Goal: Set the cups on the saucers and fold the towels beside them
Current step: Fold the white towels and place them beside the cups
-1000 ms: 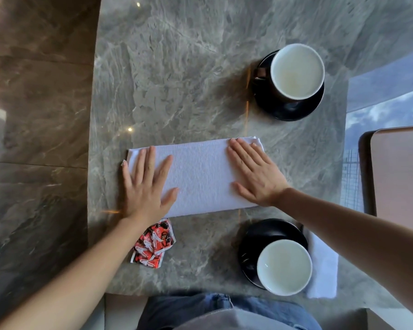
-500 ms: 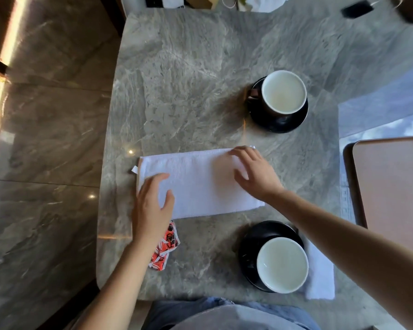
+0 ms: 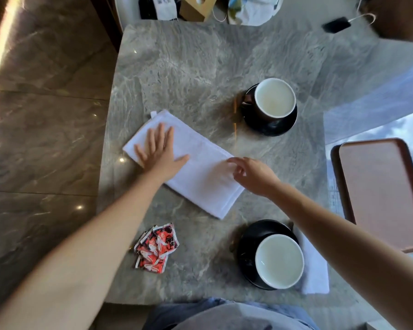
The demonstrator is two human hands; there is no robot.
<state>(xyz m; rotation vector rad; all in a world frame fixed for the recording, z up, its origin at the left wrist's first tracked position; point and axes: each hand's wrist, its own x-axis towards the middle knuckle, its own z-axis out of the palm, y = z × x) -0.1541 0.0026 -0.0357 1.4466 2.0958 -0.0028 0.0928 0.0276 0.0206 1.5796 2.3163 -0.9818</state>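
Grey marble table [image 3: 188, 67], polished stone floor [image 3: 45, 139], folded towel [image 3: 200, 177]

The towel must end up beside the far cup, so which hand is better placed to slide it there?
Probably the right hand: it hovers at the towel's end nearer the far cup. The left hand lies flat on the other end.

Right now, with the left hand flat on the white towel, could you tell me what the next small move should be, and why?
Probably slide the folded towel toward the far cup and its saucer. It lies skewed mid-table, the left hand flat on it, the right hand at its edge, while the near cup already has a towel beside it.
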